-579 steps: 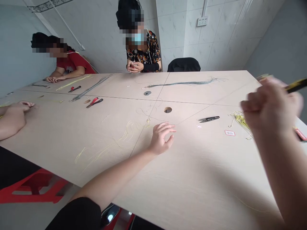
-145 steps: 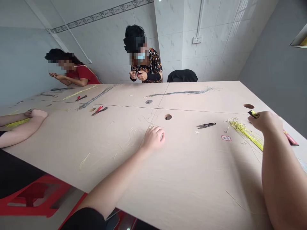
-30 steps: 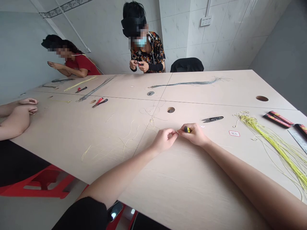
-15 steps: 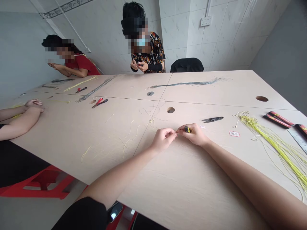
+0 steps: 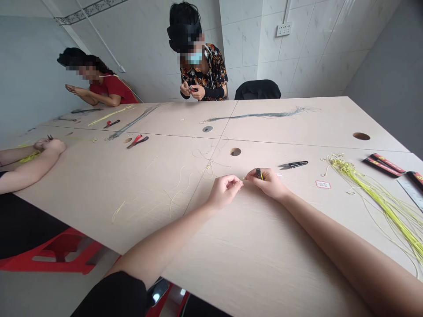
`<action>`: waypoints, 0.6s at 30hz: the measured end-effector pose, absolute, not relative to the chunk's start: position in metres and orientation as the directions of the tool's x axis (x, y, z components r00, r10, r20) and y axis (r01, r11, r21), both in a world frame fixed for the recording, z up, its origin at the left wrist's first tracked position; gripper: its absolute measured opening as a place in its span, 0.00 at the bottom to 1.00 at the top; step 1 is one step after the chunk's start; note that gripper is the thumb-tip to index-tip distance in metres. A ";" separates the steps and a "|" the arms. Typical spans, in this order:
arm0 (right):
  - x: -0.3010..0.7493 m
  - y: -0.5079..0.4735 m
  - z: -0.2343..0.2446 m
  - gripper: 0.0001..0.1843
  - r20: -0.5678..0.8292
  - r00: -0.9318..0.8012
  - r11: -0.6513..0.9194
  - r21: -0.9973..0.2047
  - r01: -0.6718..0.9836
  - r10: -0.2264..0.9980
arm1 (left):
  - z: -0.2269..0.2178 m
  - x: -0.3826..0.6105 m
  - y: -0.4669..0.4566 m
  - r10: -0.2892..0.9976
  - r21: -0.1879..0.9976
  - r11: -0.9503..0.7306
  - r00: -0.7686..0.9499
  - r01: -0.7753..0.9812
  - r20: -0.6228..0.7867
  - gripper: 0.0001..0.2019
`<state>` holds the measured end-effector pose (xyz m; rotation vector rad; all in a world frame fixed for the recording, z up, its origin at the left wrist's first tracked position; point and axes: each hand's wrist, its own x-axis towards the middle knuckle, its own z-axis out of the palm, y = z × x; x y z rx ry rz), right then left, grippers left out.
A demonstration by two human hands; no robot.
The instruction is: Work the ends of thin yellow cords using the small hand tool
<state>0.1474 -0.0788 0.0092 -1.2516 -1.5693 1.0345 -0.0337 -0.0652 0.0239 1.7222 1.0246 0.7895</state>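
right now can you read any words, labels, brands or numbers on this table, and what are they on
No text is legible.
White label with red border: printing too small to read.
Red and black strips: markings too small to read.
Metal ruler: scale too small to read.

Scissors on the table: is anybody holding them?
No, the black scissors are lying on the table by themselves, a little way from the right hand.
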 end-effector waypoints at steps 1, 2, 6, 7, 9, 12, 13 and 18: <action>0.148 -0.079 0.010 0.14 0.103 -0.121 0.133 -0.952 0.275 0.987 | 0.025 -0.034 -0.065 0.900 0.940 -0.197 0.432 0.278 0.061 0.11; 0.149 -0.079 0.011 0.14 0.082 -0.113 0.110 -0.957 0.268 0.990 | 0.025 -0.034 -0.065 0.903 0.942 -0.199 0.424 0.271 0.069 0.11; 0.151 -0.079 0.012 0.20 0.010 -0.169 0.042 -0.982 0.185 0.985 | 0.029 -0.034 -0.065 0.911 0.941 -0.233 0.393 0.244 0.124 0.12; 0.152 -0.079 0.011 0.18 -0.005 -0.198 0.025 -0.988 0.152 0.980 | 0.029 -0.034 -0.066 0.911 0.940 -0.245 0.388 0.237 0.139 0.12; 0.151 -0.079 0.008 0.15 -0.017 -0.244 0.000 -0.998 0.070 0.970 | 0.030 -0.034 -0.066 0.909 0.936 -0.268 0.382 0.228 0.167 0.12; 0.147 -0.081 0.007 0.16 -0.024 -0.296 -0.036 -0.999 -0.037 0.955 | 0.031 -0.035 -0.068 0.902 0.926 -0.307 0.378 0.218 0.209 0.14; 0.145 -0.082 0.007 0.16 -0.033 -0.312 -0.054 -0.997 -0.056 0.950 | 0.031 -0.035 -0.069 0.898 0.923 -0.321 0.379 0.213 0.225 0.14; 0.139 -0.087 0.011 0.22 -0.036 -0.306 -0.049 -0.998 -0.032 0.951 | 0.031 -0.035 -0.071 0.879 0.912 -0.364 0.394 0.190 0.269 0.15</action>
